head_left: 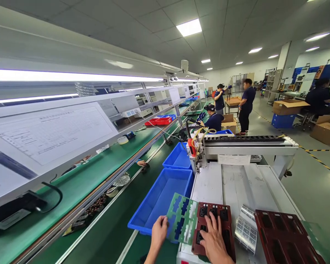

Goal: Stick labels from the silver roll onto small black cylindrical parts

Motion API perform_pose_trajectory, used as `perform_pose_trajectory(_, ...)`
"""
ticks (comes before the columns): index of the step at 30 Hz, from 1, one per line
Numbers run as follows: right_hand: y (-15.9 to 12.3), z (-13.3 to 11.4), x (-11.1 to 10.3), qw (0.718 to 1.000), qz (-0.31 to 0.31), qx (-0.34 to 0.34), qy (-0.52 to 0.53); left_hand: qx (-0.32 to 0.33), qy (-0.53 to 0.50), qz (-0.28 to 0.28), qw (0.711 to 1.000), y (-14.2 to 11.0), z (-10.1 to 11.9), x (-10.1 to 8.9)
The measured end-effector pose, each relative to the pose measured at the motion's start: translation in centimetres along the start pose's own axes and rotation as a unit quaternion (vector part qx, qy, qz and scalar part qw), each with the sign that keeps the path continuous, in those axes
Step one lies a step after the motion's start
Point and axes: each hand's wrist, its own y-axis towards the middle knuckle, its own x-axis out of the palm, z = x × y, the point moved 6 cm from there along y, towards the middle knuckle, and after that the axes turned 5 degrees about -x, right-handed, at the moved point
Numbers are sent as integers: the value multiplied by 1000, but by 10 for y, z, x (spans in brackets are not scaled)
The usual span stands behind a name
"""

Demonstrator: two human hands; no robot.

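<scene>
My left hand [159, 230] pinches the left edge of a translucent green plate [180, 229] with rows of cut-outs, tilted over the rim of a blue bin [143, 219]. The plate's right edge meets a dark red fixture tray [227, 218] with black parts [203, 210] in its pockets. Across that tray, my right hand [216, 240] lies with fingers spread, fingertips at the black parts; it hides several pockets. To its right lies a roll of silvery labels or film [246, 231]. Beyond that sits a second dark red tray [284, 234].
A white gantry machine [250, 146] with a red-handled tool head [191, 147] spans the white worktable. Another blue bin [178, 156] stands behind the first. On the left runs a green conveyor [104, 157]; another person's hand [141, 162] reaches in there. Co-workers [246, 102] are farther back.
</scene>
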Motion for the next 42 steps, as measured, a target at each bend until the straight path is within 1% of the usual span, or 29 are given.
perform_pose_trajectory(3, 1, 2, -2, 1000, -21, -20, 3, 16, -80, 81, 993, -26, 32, -47)
perform_pose_trajectory(4, 0, 0, -4, 999, -24, -33, 7, 17, -113, 88, 990, -35, 41, -57)
perform_pose_trajectory(5, -2, -1, -7, 998, -15, -43, 31, 16, -148, 88, 985, -44, 49, -62)
perform_pose_trajectory(6, -4, 0, -12, 996, 8, -45, 71, 21, -184, 71, 980, -51, 56, -60)
perform_pose_trajectory(7, -6, 5, -17, 990, 41, -31, 128, 22, -222, 46, 974, -58, 60, -53)
perform_pose_trajectory(8, -10, 14, -22, 977, 81, 2, 196, 17, -255, 20, 966, -63, 62, -40)
perform_pose_trajectory(9, -15, 27, -26, 958, 118, 49, 259, 11, -285, -11, 958, -67, 61, -22)
perform_pose_trajectory(10, -20, 43, -28, 936, 145, 102, 305, 9, -308, -50, 950, -71, 60, 1)
perform_pose_trajectory(11, -26, 59, -30, 920, 161, 146, 326, 10, -320, -94, 943, -74, 57, 26)
perform_pose_trajectory(13, -36, 89, -33, 912, 171, 194, 318, 25, -313, -162, 935, -78, 47, 74)
perform_pose_trajectory(14, -40, 102, -34, 913, 170, 208, 306, 35, -304, -183, 934, -79, 40, 94)
perform_pose_trajectory(16, -45, 124, -31, 920, 154, 214, 291, 43, -274, -190, 942, -77, 23, 123)
perform_pose_trajectory(18, -49, 140, -23, 924, 135, 215, 285, 39, -224, -183, 956, -72, 6, 137)
perform_pose_trajectory(19, -52, 147, -19, 925, 134, 220, 278, 35, -196, -171, 965, -68, -2, 138)
perform_pose_trajectory(20, -55, 153, -17, 926, 141, 228, 268, 34, -168, -157, 973, -65, -8, 137)
perform_pose_trajectory(22, -64, 161, -16, 923, 165, 250, 243, 38, -118, -123, 985, -59, -12, 127)
perform_pose_trajectory(25, -66, 158, -25, 923, 186, 268, 203, 56, -71, -98, 991, -57, -2, 107)
perform_pose_trajectory(27, -50, 143, -38, 936, 194, 249, 154, 87, -34, -115, 989, -61, 17, 93)
perform_pose_trajectory(28, -35, 131, -45, 946, 199, 228, 118, 125, -2, -134, 983, -64, 31, 88)
perform_pose_trajectory(29, -18, 118, -51, 954, 203, 205, 77, 178, 28, -155, 971, -69, 48, 83)
perform_pose_trajectory(30, 0, 105, -55, 961, 202, 186, 34, 247, 53, -171, 952, -75, 66, 78)
perform_pose_trajectory(31, 19, 93, -58, 965, 199, 173, -6, 302, 81, -205, 927, -81, 83, 76)
perform_pose_trajectory(32, 36, 83, -59, 965, 196, 169, -46, 341, 106, -232, 905, -85, 97, 76)
perform_pose_trajectory(33, 51, 75, -59, 965, 187, 167, -82, 359, 145, -263, 884, -87, 108, 78)
perform_pose_trajectory(35, 72, 68, -55, 961, 158, 182, -133, 353, 263, -309, 843, -84, 122, 89)
perform_pose_trajectory(37, 80, 68, -52, 957, 133, 197, -165, 306, 396, -344, 795, -79, 127, 101)
perform_pose_trajectory(38, 81, 69, -52, 956, 126, 200, -176, 306, 421, -354, 777, -80, 134, 105)
perform_pose_trajectory(40, 79, 71, -55, 956, 114, 197, -185, 288, 449, -361, 765, -83, 146, 107)
perform_pose_trajectory(42, 73, 69, -56, 960, 104, 181, -186, 268, 446, -363, 773, -89, 156, 104)
